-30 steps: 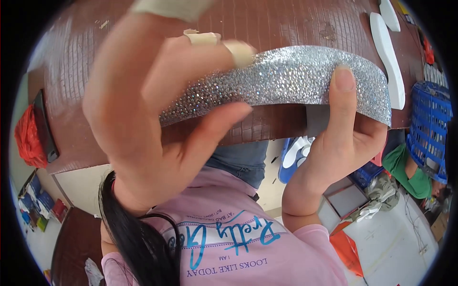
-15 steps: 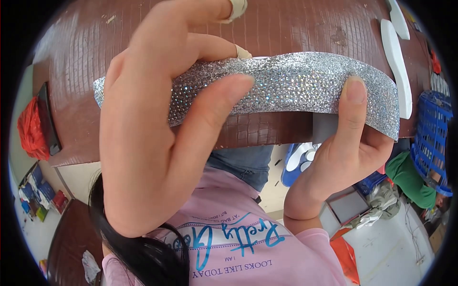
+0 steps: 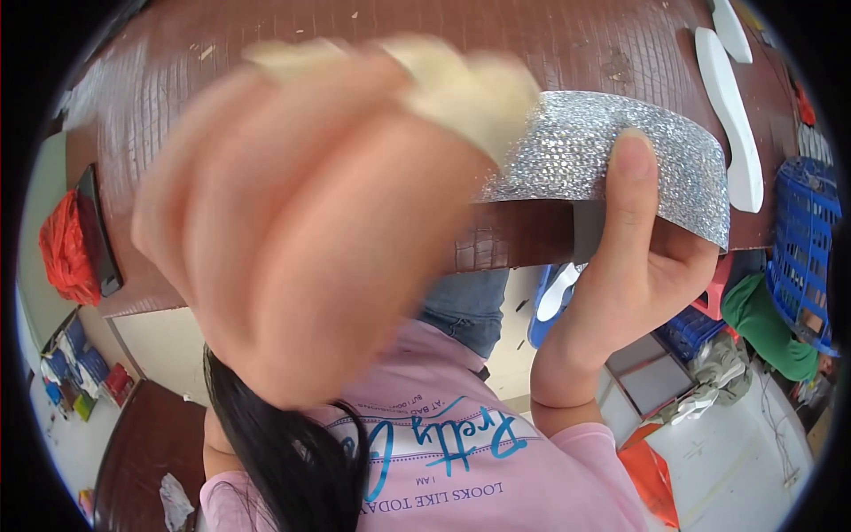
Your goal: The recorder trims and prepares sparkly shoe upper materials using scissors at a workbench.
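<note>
Head view shows the left hand (image 3: pixel 310 239) raised close to the lens, blurred and filling the middle of the picture, its fingertips wrapped in pale tape (image 3: pixel 461 89); whether its grip is closed on anything cannot be told, though its taped fingertips meet the near end of the silver glitter strip (image 3: pixel 612 146) and hide that end. The right hand (image 3: pixel 634 275) comes up from below with its grip clamped on the strip: the thumb lies flat on the sparkling face while the other fingers are hidden behind the band. The strip curves in an arc from the taped fingertips across to the right and downward, its far end jutting past the right hand. Behind it lies the brown worktop (image 3: pixel 266 35) with a scaled, embossed surface. Two white sole-shaped pieces (image 3: pixel 731 124) lie on the worktop at the upper right, apart from the strip. Beyond the worktop's right edge stands a blue plastic basket (image 3: pixel 802 239); its contents cannot be made out. A red bag (image 3: pixel 66 248) sits beside the worktop's left edge. A pink printed shirt (image 3: pixel 461 452) and dark hair (image 3: pixel 284 452) fill the lower part.
</note>
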### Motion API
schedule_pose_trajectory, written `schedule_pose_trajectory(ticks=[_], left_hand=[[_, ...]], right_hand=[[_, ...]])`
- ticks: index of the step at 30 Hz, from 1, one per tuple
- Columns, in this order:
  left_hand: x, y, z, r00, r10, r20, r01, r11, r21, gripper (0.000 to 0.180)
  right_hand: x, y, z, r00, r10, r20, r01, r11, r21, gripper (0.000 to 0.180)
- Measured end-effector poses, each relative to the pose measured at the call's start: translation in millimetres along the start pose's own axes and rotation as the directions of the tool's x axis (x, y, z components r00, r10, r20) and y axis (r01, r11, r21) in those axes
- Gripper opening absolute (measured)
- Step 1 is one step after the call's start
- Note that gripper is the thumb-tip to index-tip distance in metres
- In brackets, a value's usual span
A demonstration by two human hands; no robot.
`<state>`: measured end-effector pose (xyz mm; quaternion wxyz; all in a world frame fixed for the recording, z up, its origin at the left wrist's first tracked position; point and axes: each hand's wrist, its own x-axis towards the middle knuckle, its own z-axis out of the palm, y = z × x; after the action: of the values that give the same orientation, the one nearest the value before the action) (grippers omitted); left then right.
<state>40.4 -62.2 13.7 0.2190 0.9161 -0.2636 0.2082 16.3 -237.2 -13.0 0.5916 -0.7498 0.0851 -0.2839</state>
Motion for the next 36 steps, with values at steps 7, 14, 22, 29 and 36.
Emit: schedule_pose_trajectory(ticks=[7, 14, 22, 29, 36], left_hand=[[-12, 6, 19, 0.998, 0.014, -0.065, -0.031, 0.963, -0.267, 0.054], [1, 13, 10, 0.990, -0.046, 0.130, 0.090, 0.929, -0.359, 0.051], [13, 16, 18, 0.981, -0.165, 0.101, 0.194, 0.835, -0.515, 0.050], [16, 15, 22, 0.985, -0.156, 0.069, 0.166, 0.796, -0.582, 0.050], [24, 14, 16, 0.992, 0.089, 0.091, -0.051, 0.931, -0.360, 0.050]], right_hand=[[7, -4, -10, 0.999, 0.033, 0.028, -0.032, 0.998, -0.050, 0.020], [13, -1, -15, 0.997, 0.018, 0.072, -0.016, 1.000, -0.027, 0.020], [12, 7, -8, 0.991, -0.067, 0.114, 0.074, 0.996, -0.058, 0.018], [25, 9, -18, 0.963, -0.174, 0.206, 0.206, 0.967, -0.147, 0.020], [31, 5, -28, 0.963, -0.182, 0.197, 0.240, 0.913, -0.330, 0.027]])
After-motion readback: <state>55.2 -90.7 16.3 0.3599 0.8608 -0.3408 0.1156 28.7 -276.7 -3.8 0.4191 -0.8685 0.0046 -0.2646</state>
